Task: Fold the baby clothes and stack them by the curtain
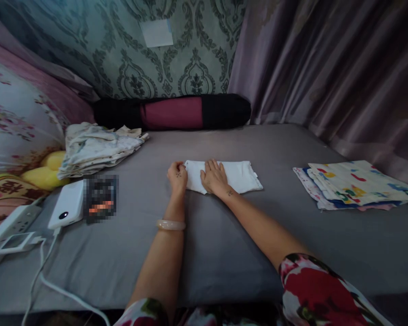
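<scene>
Showing one dark Chinese character on the yellow-edged plush (11, 189), well to the left of the hands (215, 177), but blurring too much to read. Displaying a tiny, unreadable light sign on the white power bank (67, 203), nearer on that side. Bearing colourful number-like shapes, not reading surely, on the top cloth (357, 179), right of the hands.

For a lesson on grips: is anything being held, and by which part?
The left hand curls at the left end of the folded rectangular white cloth; whether it grips is unclear. The right hand lies flat on top, gripping nothing.
</scene>
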The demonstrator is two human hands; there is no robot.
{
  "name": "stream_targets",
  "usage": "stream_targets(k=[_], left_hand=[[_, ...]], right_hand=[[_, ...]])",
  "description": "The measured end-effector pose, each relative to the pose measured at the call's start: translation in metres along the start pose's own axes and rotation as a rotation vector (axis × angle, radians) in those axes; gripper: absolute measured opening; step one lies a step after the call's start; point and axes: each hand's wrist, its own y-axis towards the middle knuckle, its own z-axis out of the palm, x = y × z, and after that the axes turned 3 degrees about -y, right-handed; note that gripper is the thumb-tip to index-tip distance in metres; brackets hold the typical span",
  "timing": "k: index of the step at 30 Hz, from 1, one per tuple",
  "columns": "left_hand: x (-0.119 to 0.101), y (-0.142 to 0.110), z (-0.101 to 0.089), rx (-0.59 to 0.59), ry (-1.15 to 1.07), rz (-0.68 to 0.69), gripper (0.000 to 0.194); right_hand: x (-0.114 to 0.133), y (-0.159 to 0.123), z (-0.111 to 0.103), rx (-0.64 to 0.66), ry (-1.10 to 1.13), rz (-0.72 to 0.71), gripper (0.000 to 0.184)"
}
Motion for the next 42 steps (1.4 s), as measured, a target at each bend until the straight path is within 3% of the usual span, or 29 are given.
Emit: stream_targets(k=[9,20,26,31,42], left_hand=[[0.001,0.002,0.000,-0.010,-0.062,-0.036,0.024],[0.010,0.009,0.000,-0.031,-0.166,-0.067,0.025],[0.002,0.009,-0.003,-0.048,-0.393,-0.171,0.021],[-0.006,0.008,-0.011,-0.074,-0.575,-0.320,0.021],[-0.002,0.018,-0.014,-0.122,-0.759,-0.521,0.016]], right_hand=[[0.012,0.004,-0.006,0.025,0.003,-0.015,0.052],[0.030,0.011,0.004,0.084,0.019,-0.026,0.056],[0.032,0.011,-0.003,0.131,0.005,-0.016,0.055],[0.042,0.015,-0.009,0.086,0.038,-0.066,0.052],[0.051,0.019,0.010,0.136,0.056,-0.133,0.056]])
